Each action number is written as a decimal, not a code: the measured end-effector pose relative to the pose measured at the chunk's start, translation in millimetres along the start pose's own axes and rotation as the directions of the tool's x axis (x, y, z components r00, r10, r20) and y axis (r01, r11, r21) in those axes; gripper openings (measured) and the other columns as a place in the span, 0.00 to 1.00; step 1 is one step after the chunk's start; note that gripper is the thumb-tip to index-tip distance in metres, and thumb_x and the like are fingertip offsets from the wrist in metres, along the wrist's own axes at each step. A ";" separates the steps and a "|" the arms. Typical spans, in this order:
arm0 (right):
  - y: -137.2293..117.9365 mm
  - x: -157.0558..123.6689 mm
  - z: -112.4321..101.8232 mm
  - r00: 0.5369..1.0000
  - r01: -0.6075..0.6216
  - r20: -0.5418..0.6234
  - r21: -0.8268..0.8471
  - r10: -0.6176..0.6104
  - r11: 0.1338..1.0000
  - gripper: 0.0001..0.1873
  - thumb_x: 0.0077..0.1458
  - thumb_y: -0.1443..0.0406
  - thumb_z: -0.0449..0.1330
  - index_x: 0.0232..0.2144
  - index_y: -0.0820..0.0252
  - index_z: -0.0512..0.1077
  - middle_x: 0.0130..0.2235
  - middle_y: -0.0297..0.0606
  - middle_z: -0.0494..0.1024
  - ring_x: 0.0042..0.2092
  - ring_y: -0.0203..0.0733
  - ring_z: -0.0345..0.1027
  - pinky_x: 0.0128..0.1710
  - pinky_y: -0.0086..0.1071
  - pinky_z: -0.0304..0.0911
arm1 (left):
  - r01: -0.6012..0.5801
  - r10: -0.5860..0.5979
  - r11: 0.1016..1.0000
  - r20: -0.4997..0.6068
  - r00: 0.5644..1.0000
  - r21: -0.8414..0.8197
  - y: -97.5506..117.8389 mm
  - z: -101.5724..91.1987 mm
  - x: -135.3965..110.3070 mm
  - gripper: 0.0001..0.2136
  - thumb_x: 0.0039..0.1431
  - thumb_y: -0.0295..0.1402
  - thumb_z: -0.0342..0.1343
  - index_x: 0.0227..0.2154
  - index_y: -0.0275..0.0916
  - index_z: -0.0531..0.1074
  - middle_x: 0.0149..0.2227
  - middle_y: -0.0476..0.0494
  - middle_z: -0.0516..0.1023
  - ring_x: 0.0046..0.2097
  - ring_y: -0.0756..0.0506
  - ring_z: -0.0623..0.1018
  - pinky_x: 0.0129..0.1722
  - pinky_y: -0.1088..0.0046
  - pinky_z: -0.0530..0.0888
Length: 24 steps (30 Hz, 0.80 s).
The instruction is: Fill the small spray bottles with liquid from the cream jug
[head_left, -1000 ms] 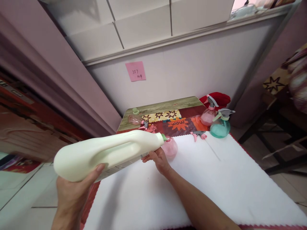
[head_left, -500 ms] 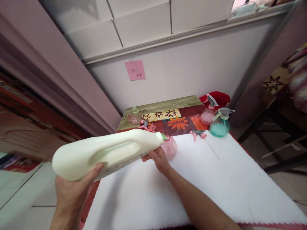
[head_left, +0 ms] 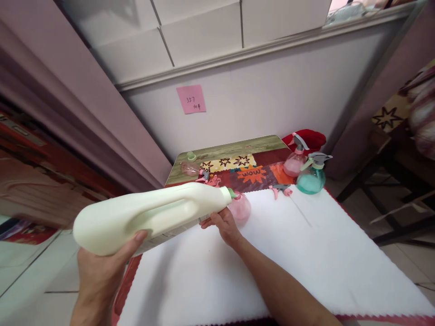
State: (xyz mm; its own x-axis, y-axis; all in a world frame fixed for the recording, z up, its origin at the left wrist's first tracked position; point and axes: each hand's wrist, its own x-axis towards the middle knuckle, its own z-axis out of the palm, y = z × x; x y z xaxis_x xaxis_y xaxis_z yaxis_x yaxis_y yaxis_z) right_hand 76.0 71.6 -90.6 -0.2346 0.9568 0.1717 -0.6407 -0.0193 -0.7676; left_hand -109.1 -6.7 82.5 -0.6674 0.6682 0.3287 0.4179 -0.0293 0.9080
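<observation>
A large pale-green detergent bottle (head_left: 159, 203) is tipped on its side, its green spout (head_left: 232, 194) at the mouth of a pink spray bottle (head_left: 240, 208) without its top. My left hand (head_left: 112, 262) grips the big bottle near its base, thumb on the near side. Up by the neck, my right hand (head_left: 222, 225) is closed on the same bottle from below; some of its fingers are hidden. A pink-and-grey spray head (head_left: 281, 190) with a thin tube lies on the white cloth, right of the pink bottle.
A pink spray bottle (head_left: 295, 163) and a teal spray bottle (head_left: 311, 180) stand upright at the back right. A clear pink spray bottle (head_left: 190, 169) lies at the back left, near a green cap (head_left: 191, 156). White cloth (head_left: 306, 262) covers the near table; a wall stands behind.
Almost nothing differs. The detergent bottle stays tipped at the pink bottle's mouth, and both hands keep their places on it.
</observation>
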 end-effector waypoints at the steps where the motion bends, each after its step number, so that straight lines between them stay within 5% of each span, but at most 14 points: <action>1: -0.4 -0.1 0.0 1.000 0.000 0.001 -0.004 0.000 1.000 0.30 0.50 0.44 0.68 0.41 0.65 0.75 0.29 0.42 0.83 0.31 0.46 0.79 0.32 0.40 0.77 | 0.004 -0.004 1.000 -0.002 1.000 0.003 0.7 -0.2 0.0 0.34 0.19 0.36 0.76 0.40 0.36 0.80 0.37 0.40 0.83 0.39 0.40 0.80 0.30 0.74 0.79; 24: 0.3 0.4 -2.1 1.000 0.005 0.031 -0.022 -0.004 1.000 0.31 0.51 0.44 0.67 0.42 0.65 0.74 0.31 0.43 0.82 0.32 0.48 0.80 0.34 0.44 0.78 | 0.014 -0.014 0.999 0.021 1.000 0.031 0.9 -0.1 3.3 0.32 0.19 0.35 0.75 0.37 0.36 0.79 0.40 0.38 0.83 0.40 0.37 0.80 0.36 0.65 0.80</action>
State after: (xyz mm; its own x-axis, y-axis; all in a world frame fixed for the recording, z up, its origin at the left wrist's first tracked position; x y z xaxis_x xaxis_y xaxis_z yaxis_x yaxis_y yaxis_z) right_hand 77.2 72.6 -92.0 -0.2541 0.9475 0.1941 -0.6253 -0.0079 -0.7803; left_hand -111.0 -4.6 84.5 -0.6605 0.6837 0.3101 0.4273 0.0027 0.9041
